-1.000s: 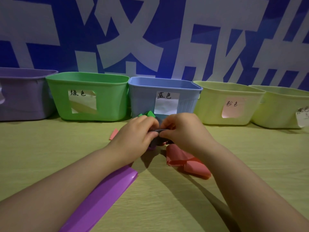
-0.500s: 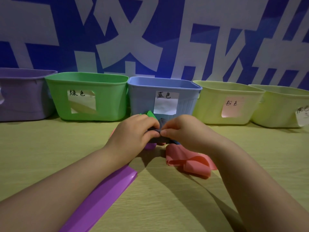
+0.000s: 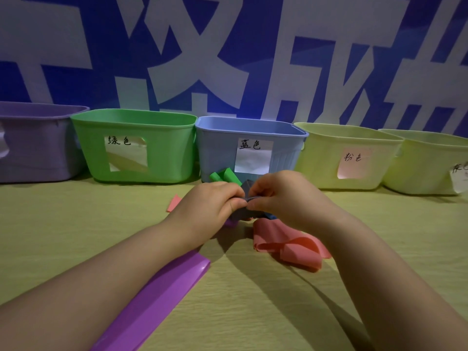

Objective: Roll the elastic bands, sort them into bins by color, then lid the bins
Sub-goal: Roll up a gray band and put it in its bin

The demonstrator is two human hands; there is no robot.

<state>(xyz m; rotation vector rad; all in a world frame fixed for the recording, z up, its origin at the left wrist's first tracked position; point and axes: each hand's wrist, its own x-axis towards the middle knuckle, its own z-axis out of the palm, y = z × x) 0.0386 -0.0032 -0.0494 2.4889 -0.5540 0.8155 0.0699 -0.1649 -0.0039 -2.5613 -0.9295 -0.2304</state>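
Grey band (image 3: 246, 188) is held just above the bench (image 3: 76, 229), in front of the blue bin (image 3: 217, 153). It is pinched from both sides: the fingers (image 3: 238, 202) of the left hand (image 3: 210, 206) and right hand (image 3: 281, 196) are curled and clamped on it, thumbs nearly meeting. Roll axis is judged left–right, but unclear. The far-right bin (image 3: 430, 163), judged the grey one, lies nearer the right hand.

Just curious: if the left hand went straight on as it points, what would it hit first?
Likely the right hand, fingertip to fingertip with the left hand on the grey band both pinch.
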